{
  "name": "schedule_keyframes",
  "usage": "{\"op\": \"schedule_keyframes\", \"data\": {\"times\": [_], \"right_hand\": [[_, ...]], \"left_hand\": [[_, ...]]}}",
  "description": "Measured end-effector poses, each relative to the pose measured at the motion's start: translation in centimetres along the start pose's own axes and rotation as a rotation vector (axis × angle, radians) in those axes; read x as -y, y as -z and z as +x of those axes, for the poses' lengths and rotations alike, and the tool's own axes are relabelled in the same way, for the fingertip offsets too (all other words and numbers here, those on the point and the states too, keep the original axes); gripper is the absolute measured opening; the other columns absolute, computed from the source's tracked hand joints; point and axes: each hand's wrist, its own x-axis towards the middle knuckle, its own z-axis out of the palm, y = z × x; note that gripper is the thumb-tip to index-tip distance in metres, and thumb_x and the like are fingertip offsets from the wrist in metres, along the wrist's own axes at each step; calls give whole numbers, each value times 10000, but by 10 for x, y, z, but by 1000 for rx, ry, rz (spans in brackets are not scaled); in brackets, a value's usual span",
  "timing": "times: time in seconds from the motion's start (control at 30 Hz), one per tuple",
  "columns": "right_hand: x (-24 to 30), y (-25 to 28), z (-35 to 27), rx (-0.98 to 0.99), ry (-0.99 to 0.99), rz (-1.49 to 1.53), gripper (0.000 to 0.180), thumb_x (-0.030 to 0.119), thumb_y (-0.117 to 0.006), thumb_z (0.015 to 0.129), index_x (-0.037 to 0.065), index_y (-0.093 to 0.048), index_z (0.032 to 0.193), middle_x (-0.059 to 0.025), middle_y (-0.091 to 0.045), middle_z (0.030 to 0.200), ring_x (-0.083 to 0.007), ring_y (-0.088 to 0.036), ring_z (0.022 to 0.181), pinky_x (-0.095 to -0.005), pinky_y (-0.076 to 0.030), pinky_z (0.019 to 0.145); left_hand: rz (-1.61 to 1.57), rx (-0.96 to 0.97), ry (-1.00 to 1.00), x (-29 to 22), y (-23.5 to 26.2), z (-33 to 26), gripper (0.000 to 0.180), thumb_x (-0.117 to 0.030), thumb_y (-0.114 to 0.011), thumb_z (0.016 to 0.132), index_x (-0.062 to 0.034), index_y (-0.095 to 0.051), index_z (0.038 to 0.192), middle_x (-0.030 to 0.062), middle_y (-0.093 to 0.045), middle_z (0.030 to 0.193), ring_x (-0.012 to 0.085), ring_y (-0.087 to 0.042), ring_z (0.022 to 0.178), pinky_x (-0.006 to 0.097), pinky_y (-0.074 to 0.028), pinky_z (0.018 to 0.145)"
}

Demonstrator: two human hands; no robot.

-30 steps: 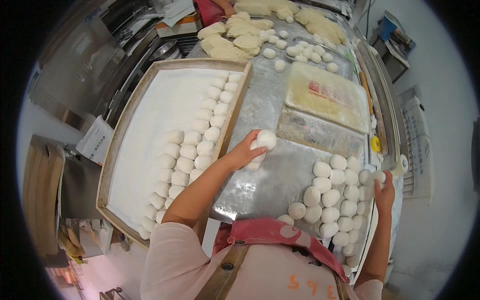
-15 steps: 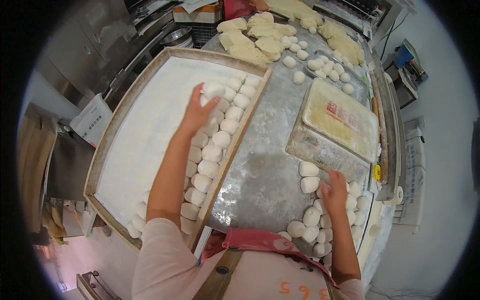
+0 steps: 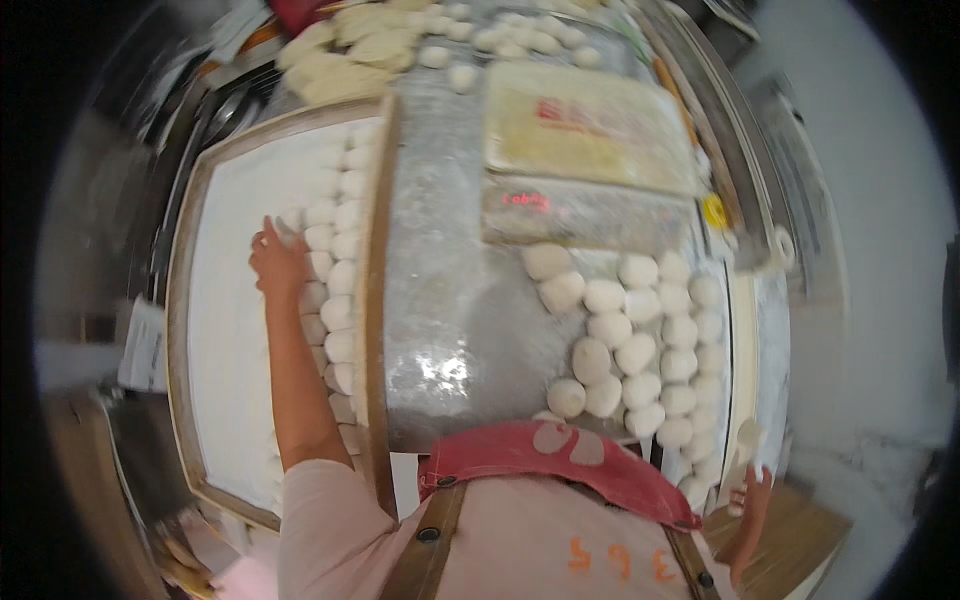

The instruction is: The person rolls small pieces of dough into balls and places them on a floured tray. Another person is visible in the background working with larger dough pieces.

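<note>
My left hand reaches into a wooden-framed tray lined in white. Its fingers are spread beside two columns of white dough balls along the tray's right side, fingertips touching a ball at the left of the rows. My right hand hangs low at the table's right front corner, next to the nearest balls of a big dough ball cluster on the floured metal table. Whether it holds a piece is unclear.
A scale with a plastic-covered top and a red lit display sits beyond the cluster. Flat dough pieces and more balls lie at the far end. My red apron presses the table's front edge.
My left hand came down and back from the tray's far end to the rows' left side. My right hand dropped from the cluster to the table's right front corner. The view shifted.
</note>
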Motion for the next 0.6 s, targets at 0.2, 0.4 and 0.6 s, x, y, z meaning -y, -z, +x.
{"op": "schedule_keyframes", "data": {"times": [0.2,0.4,0.6], "right_hand": [[4,-38,20,-356,559,-460,538,347,-736,869,11,-564,1254,-199,-678,952,-318,-669,773,-391,-531,650],[22,-50,35,-363,790,-588,356,316,-703,878,7,-662,1049,-195,-675,1054,-383,-657,921,-420,-513,819],[52,-60,27,-274,876,-499,461,245,-682,872,51,-577,1276,-187,-671,1065,-368,-655,923,-416,-519,808]], "left_hand": [[-424,-65,-663,-133,39,-47,654,-209,-746,819,-99,-481,1407,207,-464,1414,419,-416,1302,482,-345,1092],[-493,215,-1003,-281,63,-137,702,-298,-826,723,-110,-547,1339,205,-455,1415,422,-400,1311,514,-329,1096],[-276,281,-1039,-318,33,-175,648,-299,-842,673,-117,-595,1245,186,-459,1414,414,-418,1285,508,-377,1064]]}}
